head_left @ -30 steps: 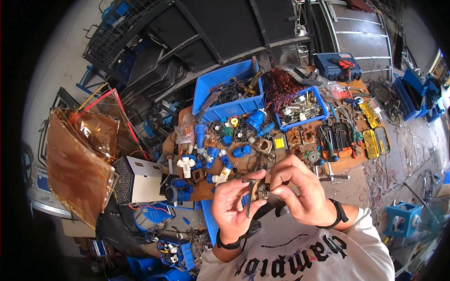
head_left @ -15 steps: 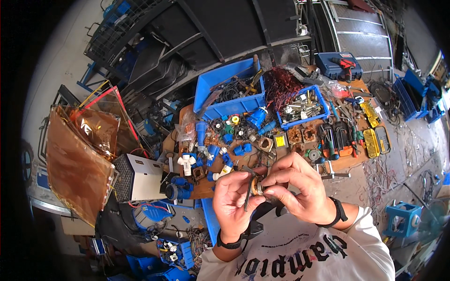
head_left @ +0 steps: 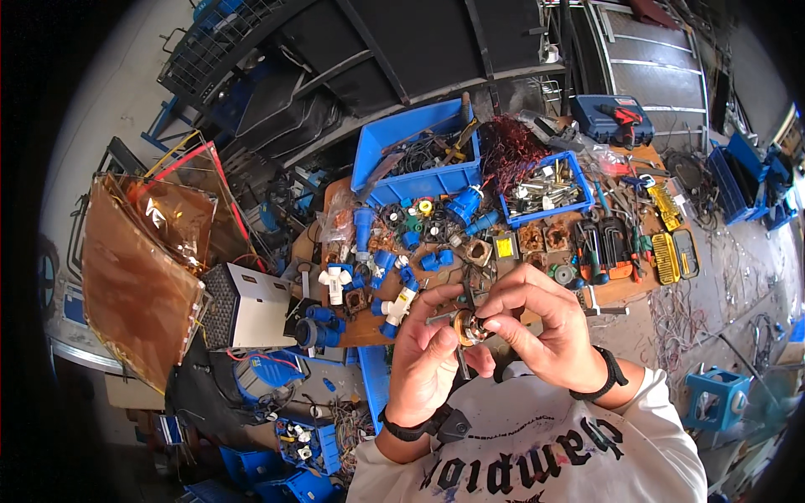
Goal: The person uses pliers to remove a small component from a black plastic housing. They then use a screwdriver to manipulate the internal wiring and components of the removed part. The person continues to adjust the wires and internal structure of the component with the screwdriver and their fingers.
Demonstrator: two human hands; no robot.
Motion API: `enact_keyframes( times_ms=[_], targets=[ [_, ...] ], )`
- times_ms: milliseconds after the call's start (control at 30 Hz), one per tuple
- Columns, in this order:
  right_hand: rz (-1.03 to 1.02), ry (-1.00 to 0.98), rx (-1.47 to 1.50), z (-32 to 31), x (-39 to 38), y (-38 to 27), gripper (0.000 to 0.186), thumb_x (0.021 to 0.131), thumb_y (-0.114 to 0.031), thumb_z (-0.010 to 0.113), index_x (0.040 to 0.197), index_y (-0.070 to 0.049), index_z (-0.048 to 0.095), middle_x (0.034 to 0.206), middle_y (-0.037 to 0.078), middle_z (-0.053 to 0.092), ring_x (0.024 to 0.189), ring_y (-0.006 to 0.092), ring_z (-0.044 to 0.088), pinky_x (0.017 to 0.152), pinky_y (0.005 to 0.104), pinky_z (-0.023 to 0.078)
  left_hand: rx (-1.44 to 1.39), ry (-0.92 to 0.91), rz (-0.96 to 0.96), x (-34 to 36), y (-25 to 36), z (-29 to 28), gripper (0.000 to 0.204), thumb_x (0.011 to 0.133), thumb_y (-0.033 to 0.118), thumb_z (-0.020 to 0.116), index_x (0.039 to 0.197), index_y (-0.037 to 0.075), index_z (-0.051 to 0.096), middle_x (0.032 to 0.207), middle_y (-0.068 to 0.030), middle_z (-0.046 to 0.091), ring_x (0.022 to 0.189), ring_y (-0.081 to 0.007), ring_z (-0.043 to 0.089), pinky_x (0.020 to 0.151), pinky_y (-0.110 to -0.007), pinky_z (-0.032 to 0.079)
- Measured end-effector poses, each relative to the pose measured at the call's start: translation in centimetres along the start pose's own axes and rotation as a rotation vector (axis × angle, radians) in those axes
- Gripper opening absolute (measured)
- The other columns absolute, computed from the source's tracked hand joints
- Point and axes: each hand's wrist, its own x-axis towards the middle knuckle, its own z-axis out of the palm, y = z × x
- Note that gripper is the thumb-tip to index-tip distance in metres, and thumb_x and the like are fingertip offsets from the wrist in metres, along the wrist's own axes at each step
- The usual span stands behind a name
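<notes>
A small round metal part [head_left: 467,328], brass-coloured with a dark ring, is held up between my two hands, just over the table's front edge. My left hand [head_left: 426,365] grips it from the left with thumb and fingers. A thin dark bar [head_left: 463,363] sticks out below the part, and a greyish bolt-like piece [head_left: 438,318] lies by the left fingers; whether they are joined I cannot make out. From the right, my right hand [head_left: 537,323] pinches the part's edge between thumb and fingers. Its fingertips partly hide the contact.
Blue and white pipe fittings [head_left: 396,308] crowd the wooden table [head_left: 356,334]. Behind them stand a large blue bin [head_left: 419,186] of black parts and a blue tray [head_left: 549,210] of bolts. Hex keys [head_left: 615,243], a yellow case [head_left: 665,256] and a red drill [head_left: 625,121] are at right.
The round part has turned, so its face shows more. My left fingers have shifted around it and the dark bar has swung. The view has moved slightly.
</notes>
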Motion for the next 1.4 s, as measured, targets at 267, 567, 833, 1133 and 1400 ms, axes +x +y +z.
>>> enact_keyframes(
  times_ms=[267,567,833,1133,1400],
  targets=[
    [0.033,-0.004,-0.007,0.3,-0.3,-0.1,0.013,0.087,-0.002,0.068,0.100,0.000,0.068,0.094,0.008,0.062,0.071,0.0121,0.058,0.061,0.0249,0.048,-0.030,0.019,0.010,-0.2,-0.1,0.4,0.055,0.096,0.025,0.061,0.140,0.007,0.032,0.105,-0.0153,0.066,0.069,-0.0246,0.067,0.057,-0.035,0.057],
    [0.103,-0.017,0.118,1.1,-1.0,-0.2,0.023,0.084,-0.004,0.073,0.106,0.001,0.067,0.094,0.006,0.060,0.067,0.0092,0.054,0.061,0.0249,0.047,0.248,0.154,0.227,-0.6,-0.8,0.5,0.062,0.085,0.006,0.073,0.136,0.006,0.038,0.103,-0.0067,0.058,0.075,-0.0157,0.065,0.051,-0.025,0.056],
    [0.150,-0.008,0.148,1.5,-1.5,0.5,0.025,0.085,-0.005,0.072,0.109,0.000,0.068,0.086,0.005,0.059,0.067,0.0104,0.054,0.062,0.0262,0.047,0.284,0.142,0.281,-0.7,-0.9,0.1,0.053,0.085,0.006,0.074,0.129,0.002,0.045,0.102,-0.0089,0.056,0.069,-0.0163,0.065,0.052,-0.025,0.054],
    [0.139,0.042,0.154,1.2,-1.3,0.7,0.022,0.088,-0.009,0.070,0.108,0.000,0.069,0.082,0.006,0.061,0.068,0.0124,0.055,0.065,0.0271,0.047,0.277,0.145,0.216,-0.7,-0.7,0.1,0.040,0.091,0.002,0.066,0.127,-0.002,0.048,0.101,-0.0111,0.060,0.063,-0.0169,0.065,0.054,-0.026,0.053],
    [0.138,0.034,0.154,1.0,-1.5,0.8,0.023,0.087,-0.009,0.071,0.109,-0.001,0.069,0.083,0.006,0.061,0.069,0.0125,0.055,0.066,0.0283,0.047,0.263,0.135,0.223,-0.7,-0.9,-0.1,0.040,0.090,0.002,0.067,0.125,-0.002,0.049,0.102,-0.0115,0.061,0.063,-0.0174,0.065,0.054,-0.026,0.053]
  ],
)
